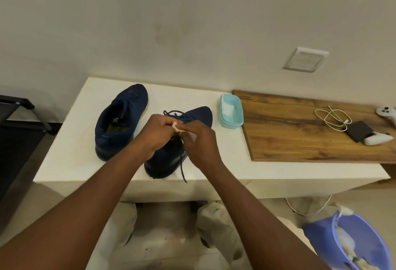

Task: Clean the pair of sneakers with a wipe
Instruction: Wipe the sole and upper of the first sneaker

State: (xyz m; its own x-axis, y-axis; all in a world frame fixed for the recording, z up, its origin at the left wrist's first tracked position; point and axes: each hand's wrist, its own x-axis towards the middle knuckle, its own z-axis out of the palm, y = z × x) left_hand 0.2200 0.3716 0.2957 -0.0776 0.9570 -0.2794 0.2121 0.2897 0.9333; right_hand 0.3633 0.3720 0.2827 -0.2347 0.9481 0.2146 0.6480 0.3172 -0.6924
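Both hands are over the near sneaker [194, 115], wipe [175, 126] pinched betw. them. Left hand [157, 134] is curled on one end, right hand [200, 143] grips the other. Looks like I'm unfolding or re-folding it, can't tell which. The wipe doesn't seem pressed to the shoe, so no rubbing right now.

Near sneaker sits at the front of the tabletop [70, 154], laces loose, one trailing toward the edge. Other sneaker [121, 119] is just beside it on my left, no hand on it. Open teal wipe tub [232, 119] is behind.

Purple bin [317, 233] on the floor holds crumpled white stuff, prob. used wipes, so I'd guess I'm partway through. Can't tell which shoe is done. Left to do, I think: at least this near one.
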